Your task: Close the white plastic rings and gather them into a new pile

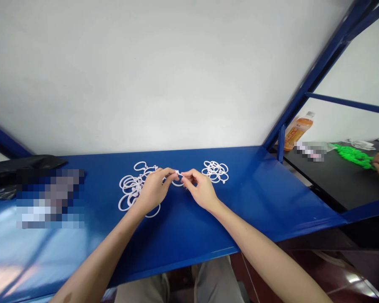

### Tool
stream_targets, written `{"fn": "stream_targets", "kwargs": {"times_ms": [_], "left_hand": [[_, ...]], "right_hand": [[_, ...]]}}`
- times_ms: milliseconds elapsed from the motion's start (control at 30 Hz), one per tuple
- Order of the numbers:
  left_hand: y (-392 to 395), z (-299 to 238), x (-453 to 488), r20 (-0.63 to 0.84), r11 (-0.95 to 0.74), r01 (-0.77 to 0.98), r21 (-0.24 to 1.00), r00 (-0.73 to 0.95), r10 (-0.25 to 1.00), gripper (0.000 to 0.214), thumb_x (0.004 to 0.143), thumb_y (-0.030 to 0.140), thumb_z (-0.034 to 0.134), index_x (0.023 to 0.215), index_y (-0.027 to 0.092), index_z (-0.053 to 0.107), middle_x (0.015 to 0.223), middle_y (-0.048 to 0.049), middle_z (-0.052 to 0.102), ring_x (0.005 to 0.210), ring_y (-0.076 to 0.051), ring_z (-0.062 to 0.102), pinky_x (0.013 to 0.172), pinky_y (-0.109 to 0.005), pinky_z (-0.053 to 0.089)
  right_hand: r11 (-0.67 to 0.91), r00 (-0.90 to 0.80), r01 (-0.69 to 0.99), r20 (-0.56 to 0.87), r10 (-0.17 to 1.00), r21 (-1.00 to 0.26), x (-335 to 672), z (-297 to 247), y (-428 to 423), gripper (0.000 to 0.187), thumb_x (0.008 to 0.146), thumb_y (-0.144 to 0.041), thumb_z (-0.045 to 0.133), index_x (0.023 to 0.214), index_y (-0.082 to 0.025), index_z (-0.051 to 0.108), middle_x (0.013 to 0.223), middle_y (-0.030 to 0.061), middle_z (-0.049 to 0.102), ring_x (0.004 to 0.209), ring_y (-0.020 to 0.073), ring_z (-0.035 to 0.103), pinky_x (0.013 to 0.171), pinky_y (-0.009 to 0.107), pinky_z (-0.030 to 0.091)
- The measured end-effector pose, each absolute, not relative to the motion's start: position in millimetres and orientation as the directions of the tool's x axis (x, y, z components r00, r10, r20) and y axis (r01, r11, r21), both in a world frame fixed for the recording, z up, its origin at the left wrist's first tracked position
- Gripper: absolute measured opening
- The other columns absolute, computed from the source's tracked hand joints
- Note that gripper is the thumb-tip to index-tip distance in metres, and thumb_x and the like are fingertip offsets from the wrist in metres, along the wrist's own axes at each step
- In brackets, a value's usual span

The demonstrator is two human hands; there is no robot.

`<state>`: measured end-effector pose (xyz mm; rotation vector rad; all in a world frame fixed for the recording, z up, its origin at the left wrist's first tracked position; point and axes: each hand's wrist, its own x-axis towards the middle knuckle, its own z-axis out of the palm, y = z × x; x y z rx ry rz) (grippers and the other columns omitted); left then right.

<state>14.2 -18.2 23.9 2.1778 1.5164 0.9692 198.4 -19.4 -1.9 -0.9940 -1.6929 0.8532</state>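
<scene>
Got one small white ring (177,184) pinched between both hands over the middle of the blue table (255,202). My left hand (151,191) and right hand (201,190) are each closed on it at the fingertips. It's a skimpy grip, so I reckon it could pop loose into the left pile (129,198) or the right pile (215,171).

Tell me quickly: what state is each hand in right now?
Left hand: closed, pinching a ring at the fingertips.
Right hand: closed, pinching the same ring.
</scene>
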Motion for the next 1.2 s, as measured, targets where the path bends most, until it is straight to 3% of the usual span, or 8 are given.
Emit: {"fn": "stream_targets", "kwargs": {"times_ms": [100,200,533,767,900,1000,1100,1200], "left_hand": [[-20,25,15,0.328,-0.387,0.643,0.661,0.217,0.920,0.022,0.096,0.033,0.048,0.090,0.023,0.067,0.081,0.0008,0.075,0.067,-0.016,0.064,0.067,-0.027,0.046],[-22,25,15,0.338,-0.432,0.596,0.677,0.270,0.902,0.019,0.094,0.026,0.046,0.087,0.023,0.064,0.081,0.0017,0.076,0.071,-0.016,0.067,0.069,-0.026,0.047],[-22,19,16,0.382,-0.510,0.654,0.558,0.343,0.858,0.019,0.098,0.026,0.046,0.087,0.023,0.060,0.082,0.0006,0.071,0.080,-0.017,0.065,0.075,-0.029,0.048],[-17,16,17,0.444,-0.541,0.764,0.353,0.372,0.815,0.028,0.102,0.035,0.045,0.107,0.022,0.069,0.104,-0.0060,0.075,0.095,-0.024,0.062,0.090,-0.040,0.049],[-12,12,6,0.403,-0.400,0.896,0.194,0.299,0.865,0.032,0.101,0.029,0.042,0.112,0.019,0.070,0.109,-0.0108,0.073,0.104,-0.030,0.060,0.095,-0.047,0.046],[-10,9,-3,0.382,-0.290,0.952,0.096,0.234,0.894,0.032,0.097,0.026,0.045,0.116,0.017,0.069,0.116,-0.0150,0.068,0.110,-0.034,0.057,0.093,-0.050,0.045],[-7,5,-8,0.347,-0.259,0.963,0.067,0.221,0.911,0.032,0.094,0.023,0.046,0.117,0.016,0.068,0.117,-0.0167,0.066,0.111,-0.036,0.057,0.091,-0.050,0.045],[-5,3,-11,0.323,-0.281,0.956,0.084,0.241,0.915,0.031,0.095,0.021,0.044,0.115,0.017,0.068,0.115,-0.0155,0.067,0.109,-0.035,0.058,0.091,-0.049,0.043]], "right_hand": [[0.439,-0.228,0.241,0.389,0.893,-0.866,199,-4,-21,0.014,0.095,-0.035,0.060,0.097,-0.023,0.069,0.082,0.0006,0.073,0.073,0.0173,0.069,0.071,0.031,0.054],[0.486,-0.242,0.269,0.430,0.870,-0.832,203,-6,-23,0.014,0.096,-0.035,0.060,0.095,-0.024,0.070,0.089,0.0025,0.074,0.077,0.0187,0.070,0.074,0.032,0.055],[0.610,-0.288,0.363,0.538,0.792,-0.704,208,-6,-21,0.017,0.100,-0.033,0.055,0.099,-0.026,0.070,0.097,0.0039,0.074,0.090,0.0201,0.070,0.084,0.035,0.054],[0.599,-0.204,0.563,0.607,0.768,-0.570,221,0,-4,0.019,0.098,-0.030,0.054,0.103,-0.025,0.072,0.098,0.0074,0.068,0.086,0.0212,0.066,0.081,0.037,0.055],[0.462,-0.050,0.668,0.584,0.810,-0.584,243,3,9,0.020,0.095,-0.028,0.056,0.107,-0.021,0.070,0.094,0.0072,0.068,0.071,0.0184,0.063,0.075,0.036,0.055],[0.377,0.073,0.699,0.585,0.808,-0.608,260,6,19,0.018,0.092,-0.032,0.057,0.098,-0.019,0.069,0.091,0.0074,0.070,0.068,0.0181,0.061,0.073,0.035,0.054],[0.364,0.106,0.694,0.589,0.801,-0.621,279,9,26,0.021,0.092,-0.038,0.058,0.092,-0.020,0.069,0.092,0.0078,0.072,0.069,0.0187,0.063,0.074,0.036,0.054],[0.411,0.020,0.657,0.559,0.829,-0.632,301,10,28,0.024,0.092,-0.042,0.060,0.091,-0.021,0.072,0.095,0.0075,0.072,0.073,0.0192,0.065,0.072,0.035,0.053]]}}
